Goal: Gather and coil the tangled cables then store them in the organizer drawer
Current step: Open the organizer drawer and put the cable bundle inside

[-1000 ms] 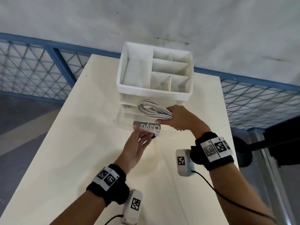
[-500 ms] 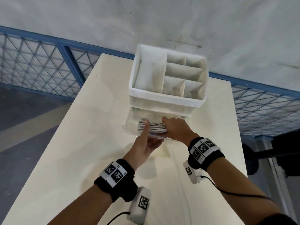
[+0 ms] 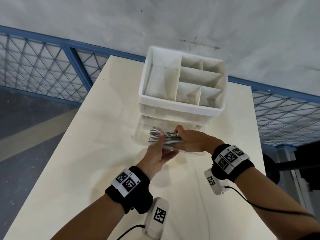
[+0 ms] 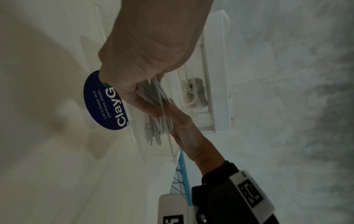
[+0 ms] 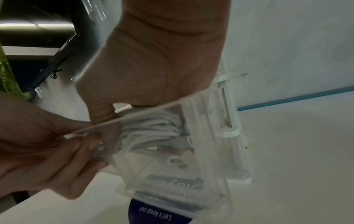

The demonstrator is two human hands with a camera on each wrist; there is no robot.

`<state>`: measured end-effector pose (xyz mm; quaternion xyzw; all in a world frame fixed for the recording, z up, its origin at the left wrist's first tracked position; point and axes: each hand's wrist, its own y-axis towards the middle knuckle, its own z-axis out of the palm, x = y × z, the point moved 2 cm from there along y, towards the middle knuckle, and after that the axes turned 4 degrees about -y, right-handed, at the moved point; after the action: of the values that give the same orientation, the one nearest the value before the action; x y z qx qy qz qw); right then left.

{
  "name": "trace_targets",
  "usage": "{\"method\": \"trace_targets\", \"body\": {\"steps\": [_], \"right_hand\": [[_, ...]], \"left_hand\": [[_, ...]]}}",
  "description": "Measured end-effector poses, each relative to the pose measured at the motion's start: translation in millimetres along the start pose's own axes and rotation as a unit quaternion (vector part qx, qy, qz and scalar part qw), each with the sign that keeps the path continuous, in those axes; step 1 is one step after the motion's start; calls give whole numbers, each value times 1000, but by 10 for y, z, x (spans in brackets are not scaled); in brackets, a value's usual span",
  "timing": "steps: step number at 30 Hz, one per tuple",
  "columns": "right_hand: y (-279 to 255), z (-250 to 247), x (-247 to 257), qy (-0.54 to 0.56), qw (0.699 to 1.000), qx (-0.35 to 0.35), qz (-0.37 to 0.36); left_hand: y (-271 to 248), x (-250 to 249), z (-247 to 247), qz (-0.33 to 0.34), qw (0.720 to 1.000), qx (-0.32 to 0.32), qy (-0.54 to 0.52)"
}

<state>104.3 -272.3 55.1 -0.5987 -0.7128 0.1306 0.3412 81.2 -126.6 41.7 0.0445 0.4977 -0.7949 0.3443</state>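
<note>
A white organizer (image 3: 180,104) with open top compartments stands at the far end of the cream table (image 3: 83,153). Its clear bottom drawer (image 3: 140,129) is pulled out toward me. A coil of white cables (image 3: 156,135) lies inside it. My right hand (image 3: 181,139) reaches into the drawer from the right and grips the coil (image 5: 151,130). My left hand (image 3: 164,146) pinches the drawer's front wall, thumb up on the inside. In the left wrist view the cables (image 4: 159,121) sit between both hands beside the drawer's blue sticker (image 4: 107,106).
A blue mesh fence (image 3: 43,66) runs behind the table on both sides, below a grey wall. Dark equipment (image 3: 294,161) stands off the table's right edge. In the left wrist view a small brownish object (image 4: 195,92) shows in a drawer above.
My right hand has lowered the cable coil from above the drawer down into it. My left hand has moved from under the sticker to pinch the drawer's front wall.
</note>
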Motion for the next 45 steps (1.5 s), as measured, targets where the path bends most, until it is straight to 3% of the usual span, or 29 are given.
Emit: {"method": "trace_targets", "body": {"steps": [5,9,12,15,18,21,26,30,34,39,45], "right_hand": [[-115,12,69,38,999,-21,12],[-135,135,98,-8,994,-110,2],[-130,271,125,-73,973,-218,-21],[-141,296,174,-39,961,-273,4],[-164,293,245,-149,937,-314,39],[-147,274,314,-209,922,-323,47],[-122,243,327,-218,921,-322,3],[-72,279,304,-200,951,-238,4],[-111,271,271,-184,940,-285,26],[-79,171,247,-128,947,-290,43],[-118,194,321,-144,965,-216,41]], "left_hand": [[-35,-6,6,2,1000,4,-4],[-45,20,-27,18,999,36,-15],[-74,64,-99,41,996,71,-33],[-97,95,-162,57,992,95,-53],[-95,86,-157,71,992,95,-52],[-108,62,-105,81,992,86,-52],[-122,101,-76,92,993,57,-51],[-113,178,-69,109,992,43,-55],[-105,209,-24,110,991,53,-57],[-72,161,47,95,992,64,-52],[-89,133,-8,92,993,66,-22]]}}
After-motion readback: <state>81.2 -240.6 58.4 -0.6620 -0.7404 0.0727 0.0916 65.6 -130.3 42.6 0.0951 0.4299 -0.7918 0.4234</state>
